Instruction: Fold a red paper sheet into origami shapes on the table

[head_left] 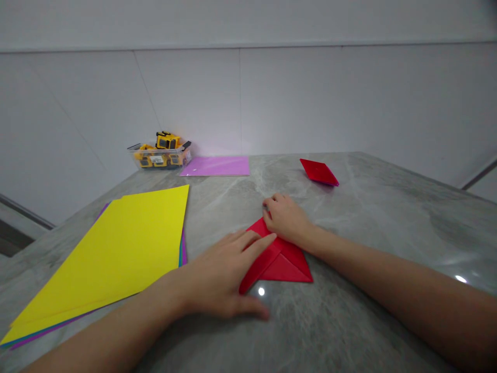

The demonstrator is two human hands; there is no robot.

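Note:
A red sheet of folded paper [285, 267] lies on the grey table in front of me, with creases and layered flaps at its near side. My left hand [227, 272] rests over its left part, fingers stretched out and thumb spread toward me, so that it hides this side. At the paper's far corner my right hand [286, 218] is closed, its curled fingers pressing or pinching the edge. The fingertips there are partly hidden.
To the left lies a stack of yellow paper [132, 248] with teal and purple sheets beneath. A clear plastic box [171, 158] of yellow toy vehicles and pink-purple paper [217, 166] sit near the wall. Another folded red paper piece [318, 171] is at the back right.

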